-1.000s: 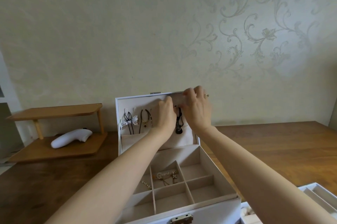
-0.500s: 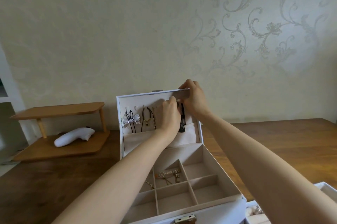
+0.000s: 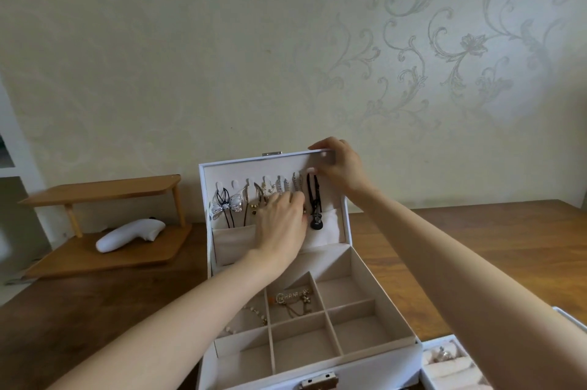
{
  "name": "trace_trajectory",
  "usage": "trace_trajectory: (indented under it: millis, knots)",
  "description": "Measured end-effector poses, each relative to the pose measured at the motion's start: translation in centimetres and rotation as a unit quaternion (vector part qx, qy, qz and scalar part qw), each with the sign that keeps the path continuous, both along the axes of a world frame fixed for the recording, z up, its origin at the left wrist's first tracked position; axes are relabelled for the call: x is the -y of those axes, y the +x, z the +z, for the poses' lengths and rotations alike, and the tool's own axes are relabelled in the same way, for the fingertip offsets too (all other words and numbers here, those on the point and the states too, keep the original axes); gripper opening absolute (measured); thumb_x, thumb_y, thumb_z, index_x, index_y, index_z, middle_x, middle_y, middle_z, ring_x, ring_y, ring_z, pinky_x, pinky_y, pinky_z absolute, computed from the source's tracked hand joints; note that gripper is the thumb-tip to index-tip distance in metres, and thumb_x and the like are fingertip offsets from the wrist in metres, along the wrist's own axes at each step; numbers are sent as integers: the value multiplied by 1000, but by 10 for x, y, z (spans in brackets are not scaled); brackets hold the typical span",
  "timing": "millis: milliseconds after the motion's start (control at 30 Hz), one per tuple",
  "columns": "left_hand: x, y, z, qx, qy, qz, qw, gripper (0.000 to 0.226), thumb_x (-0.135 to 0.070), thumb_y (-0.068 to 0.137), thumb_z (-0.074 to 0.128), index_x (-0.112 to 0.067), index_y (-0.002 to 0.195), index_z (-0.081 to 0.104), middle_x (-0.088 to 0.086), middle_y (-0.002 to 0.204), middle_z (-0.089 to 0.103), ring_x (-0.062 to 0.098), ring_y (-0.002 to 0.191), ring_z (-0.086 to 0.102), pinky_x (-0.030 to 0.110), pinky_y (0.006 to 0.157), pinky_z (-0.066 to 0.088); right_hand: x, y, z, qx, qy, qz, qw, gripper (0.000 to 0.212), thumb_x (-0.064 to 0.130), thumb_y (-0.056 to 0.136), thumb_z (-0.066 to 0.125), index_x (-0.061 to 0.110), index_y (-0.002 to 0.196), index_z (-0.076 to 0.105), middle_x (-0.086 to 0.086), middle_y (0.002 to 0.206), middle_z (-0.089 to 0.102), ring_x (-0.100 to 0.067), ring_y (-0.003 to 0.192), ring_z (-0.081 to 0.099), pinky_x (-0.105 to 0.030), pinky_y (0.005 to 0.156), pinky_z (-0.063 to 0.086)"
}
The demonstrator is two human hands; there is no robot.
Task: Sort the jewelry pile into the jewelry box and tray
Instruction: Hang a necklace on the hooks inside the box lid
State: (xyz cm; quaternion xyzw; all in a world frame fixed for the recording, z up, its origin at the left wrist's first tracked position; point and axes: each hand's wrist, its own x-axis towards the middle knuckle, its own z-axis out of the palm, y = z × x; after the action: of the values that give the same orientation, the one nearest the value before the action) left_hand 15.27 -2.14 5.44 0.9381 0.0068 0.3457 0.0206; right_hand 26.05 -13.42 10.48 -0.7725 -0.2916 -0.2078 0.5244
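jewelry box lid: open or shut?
Open. The lid stands upright, necklaces hanging inside it; the right hand grips its top edge, and the box compartments show below.

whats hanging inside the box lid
Hung in the lid: a silver bow on black cord, a brown cord, silver chains and a black guitar pendant. The left hand covers the middle pieces' lower ends. The contents of the pocket cannot be seen.

The left hand (image 3: 279,226) covers the lower ends of chains (image 3: 297,187) hanging in the lid (image 3: 241,168) of the jewelry box (image 3: 394,321); whether its fingers hold one cannot be told. Right of the box, the tray (image 3: 448,372) runs off the frame's edge.
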Motion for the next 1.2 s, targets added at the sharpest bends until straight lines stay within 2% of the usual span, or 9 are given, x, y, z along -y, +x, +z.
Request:
trace_trajectory:
  millis: [100, 167, 233, 333, 467, 700, 867, 1033, 1200]
  knots:
    - [3, -1, 1, -13, 12, 18, 1000, 21, -18, 92, 53, -14, 112, 50, 2, 113, 59, 22, 110, 49, 33, 75, 40, 8, -15, -6, 19, 59, -30, 998, 55, 12, 69, 81, 14, 118, 55, -4, 116, 53, -15, 101, 51, -17, 79, 37]
    - [2, -1, -1, -20, 11, 22, 1000, 23, -11, 91, 53, -13, 113, 49, 3, 114, 58, 22, 110, 48, 33, 77, 41, 14, -33, -19, 93, 45, -149, 983, 35, 18, 76, 76, 12, 105, 57, -2, 104, 57, -20, 91, 55, -24, 70, 34]
    - [0, 0, -4, -23, 3, 19, 1000, 29, -3, 90, 52, -12, 117, 50, 2, 118, 56, 21, 112, 46, 32, 83, 42, 17, -53, -31, 83, -105, -210, 969, 20, 29, 84, 68, 12, 93, 62, -4, 91, 64, -26, 82, 60, -30, 63, 37]
    - [0, 0, -6, -25, -7, 18, 1000, 27, -8, 92, 53, -15, 119, 52, 1, 120, 56, 20, 114, 46, 32, 85, 41, 9, -70, -52, 10, -323, -200, 925, 33, 44, 85, 63, 12, 95, 65, -8, 91, 68, -30, 87, 64, -31, 67, 44]
    - [6, -5, -10, -40, -1, 9, 999, 26, -9, 94, 49, -15, 117, 57, 1, 120, 55, 21, 114, 45, 32, 88, 39, 9, -68, -61, -39, -259, -175, 949, 22, 30, 81, 68, 12, 92, 62, -9, 91, 69, -32, 88, 63, -33, 71, 47]
    - [2, -9, -17, -55, -1, -37, 998, 21, 1, 87, 49, -8, 101, 61, 3, 109, 54, 22, 110, 45, 33, 82, 39, 15, -51, -50, -115, -44, -86, 989, 14, 22, 71, 79, 19, 65, 66, 0, 57, 66, -23, 61, 66, -35, 63, 54]
    - [-4, -10, -17, -32, -3, -87, 996, 17, -9, 88, 54, -13, 101, 65, -1, 106, 57, 17, 108, 47, 27, 81, 37, 18, -54, -52, -89, -180, -133, 970, 12, 33, 81, 69, 23, 73, 71, 2, 46, 59, -22, 65, 65, -29, 65, 51]
    - [-7, -8, -9, 16, -18, -76, 997, 7, -14, 86, 62, -12, 92, 66, 1, 100, 58, 21, 101, 48, 32, 78, 43, 21, -61, -49, -53, -112, -152, 981, 20, 18, 83, 53, 28, 91, 68, 1, 63, 66, -20, 68, 62, -27, 62, 43]
    - [-7, -2, -6, 27, 4, -33, 999, 14, -22, 91, 55, -17, 102, 63, -3, 109, 56, 17, 106, 44, 27, 83, 33, 22, -63, -50, -54, -199, -107, 973, 32, 13, 81, 46, 29, 100, 66, 0, 53, 65, -15, 54, 64, -30, 69, 55]
